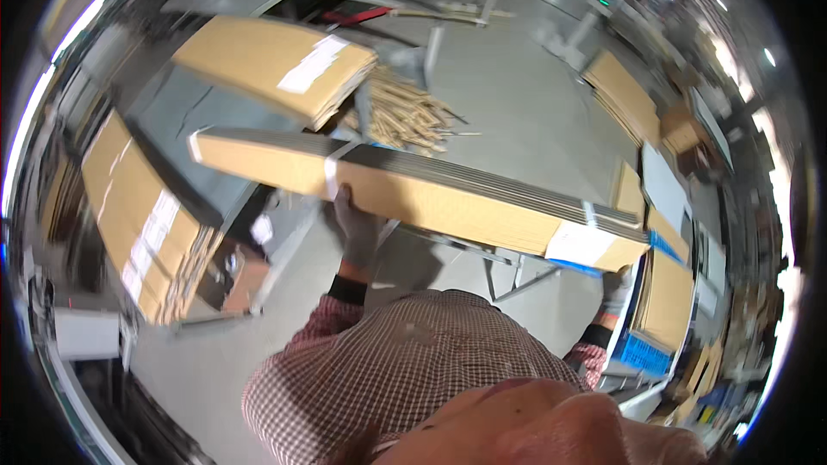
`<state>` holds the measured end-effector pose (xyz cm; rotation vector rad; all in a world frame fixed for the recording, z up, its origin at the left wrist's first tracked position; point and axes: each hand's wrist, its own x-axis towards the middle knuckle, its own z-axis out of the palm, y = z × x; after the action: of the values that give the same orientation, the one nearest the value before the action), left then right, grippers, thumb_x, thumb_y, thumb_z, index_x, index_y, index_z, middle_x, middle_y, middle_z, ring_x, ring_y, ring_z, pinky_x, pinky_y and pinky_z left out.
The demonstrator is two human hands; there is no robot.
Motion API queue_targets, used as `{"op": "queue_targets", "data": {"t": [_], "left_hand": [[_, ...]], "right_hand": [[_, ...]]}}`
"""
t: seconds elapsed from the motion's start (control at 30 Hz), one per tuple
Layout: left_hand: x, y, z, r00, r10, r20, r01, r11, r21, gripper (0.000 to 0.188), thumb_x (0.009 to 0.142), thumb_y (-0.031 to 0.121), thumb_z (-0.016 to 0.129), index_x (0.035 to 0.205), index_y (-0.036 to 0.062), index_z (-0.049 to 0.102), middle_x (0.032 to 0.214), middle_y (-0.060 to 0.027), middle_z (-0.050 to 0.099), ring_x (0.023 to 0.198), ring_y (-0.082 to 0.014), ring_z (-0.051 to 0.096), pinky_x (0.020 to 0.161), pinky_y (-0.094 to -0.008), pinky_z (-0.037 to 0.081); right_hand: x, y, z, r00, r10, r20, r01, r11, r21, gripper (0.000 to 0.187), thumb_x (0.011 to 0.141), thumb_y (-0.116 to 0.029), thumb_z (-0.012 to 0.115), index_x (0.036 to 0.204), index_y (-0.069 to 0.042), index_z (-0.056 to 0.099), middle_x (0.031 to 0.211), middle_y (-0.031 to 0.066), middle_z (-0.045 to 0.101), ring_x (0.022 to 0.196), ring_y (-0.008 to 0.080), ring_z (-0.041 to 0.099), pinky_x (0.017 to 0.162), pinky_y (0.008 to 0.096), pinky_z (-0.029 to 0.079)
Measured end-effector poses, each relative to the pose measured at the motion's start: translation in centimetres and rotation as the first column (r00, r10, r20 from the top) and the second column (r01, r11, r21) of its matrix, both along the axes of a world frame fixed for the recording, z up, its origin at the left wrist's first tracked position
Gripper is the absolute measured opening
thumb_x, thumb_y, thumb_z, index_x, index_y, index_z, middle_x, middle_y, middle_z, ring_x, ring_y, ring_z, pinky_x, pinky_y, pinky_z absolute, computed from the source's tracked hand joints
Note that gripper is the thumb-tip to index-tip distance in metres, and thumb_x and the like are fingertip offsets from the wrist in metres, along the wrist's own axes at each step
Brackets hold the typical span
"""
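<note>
Smooth grey floor [525, 95] below, left hand [357, 228] and right hand [615, 287] grip a long, layered cardboard bundle [465, 213].

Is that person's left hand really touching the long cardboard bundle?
Touching. The head view shows the gloved left hand pressed against the near side of the cardboard bundle, just by the white strap, with no gap.

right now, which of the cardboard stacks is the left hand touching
The long, narrow stack across the middle, held beside its white band; the left hand touches none of the others.
</note>
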<state>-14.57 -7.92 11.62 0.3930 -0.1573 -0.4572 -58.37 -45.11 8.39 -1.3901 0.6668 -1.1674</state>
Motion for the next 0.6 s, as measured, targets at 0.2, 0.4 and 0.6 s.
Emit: {"op": "queue_targets", "data": {"t": [0.2,0.4,0.6], "left_hand": [[12.0,4.3,-9.8,0.980,0.194,0.053,-0.195,0.846,0.496,0.051,0.090,0.041,0.050,0.126,0.0049,0.045,0.111,-0.0083,0.055,0.100,-0.0186,0.056,0.082,-0.0339,0.049],[27.3,13.0,-19.8,0.946,0.324,0.011,-0.201,0.560,0.804,0.051,0.083,0.032,0.061,0.123,0.0033,0.046,0.111,-0.0095,0.054,0.103,-0.0214,0.054,0.084,-0.0339,0.047],[27.5,16.2,-6.1,0.422,-0.242,0.874,-0.874,-0.363,0.322,0.049,0.065,0.028,0.072,0.108,0.0095,0.059,0.084,-0.0112,0.058,0.089,-0.0342,0.057,0.079,-0.0410,0.045]], "right_hand": [[11.9,9.6,-1.0,0.919,0.389,0.059,-0.368,0.797,0.479,0.057,0.087,-0.036,0.058,0.131,-0.003,0.042,0.121,0.0090,0.054,0.105,0.0200,0.053,0.090,0.0331,0.044],[22.1,14.3,-5.5,0.752,0.654,0.082,-0.355,0.297,0.887,0.046,0.085,-0.042,0.058,0.110,-0.003,0.058,0.090,0.0081,0.066,0.072,0.0218,0.063,0.066,0.0366,0.053],[38.1,29.6,-6.9,0.176,0.931,-0.319,-0.629,0.356,0.691,0.039,0.086,-0.032,0.056,0.105,0.002,0.057,0.090,0.0126,0.065,0.078,0.0256,0.062,0.072,0.0384,0.051]]}}
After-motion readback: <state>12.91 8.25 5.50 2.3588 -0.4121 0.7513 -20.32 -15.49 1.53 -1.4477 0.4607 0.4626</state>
